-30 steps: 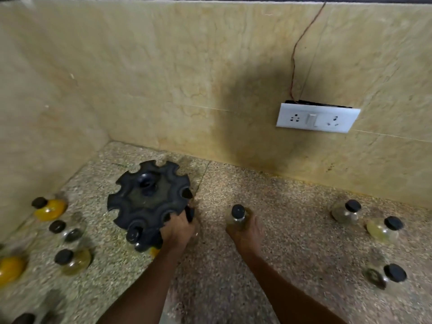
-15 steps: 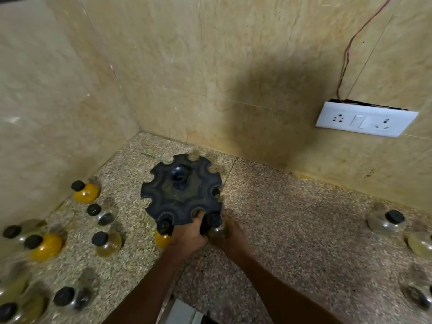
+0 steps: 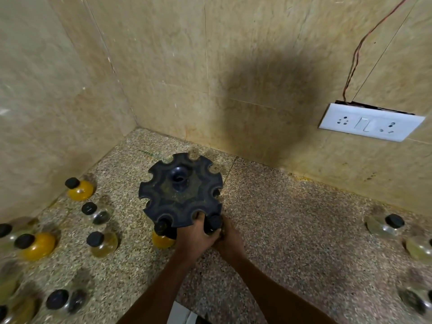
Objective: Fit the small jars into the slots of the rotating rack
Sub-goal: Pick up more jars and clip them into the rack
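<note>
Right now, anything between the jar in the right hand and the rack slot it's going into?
Nothing visible blocks it. The right hand holds the black-capped jar at the near rim of the rack, its cap already at a slot's mouth. The left hand grips the rim just beside that slot. The neighbouring slot holds a yellow jar.

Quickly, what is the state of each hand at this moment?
Left hand: closed on the front edge of the black rack.
Right hand: closed on a black-capped jar at a front slot.
</note>
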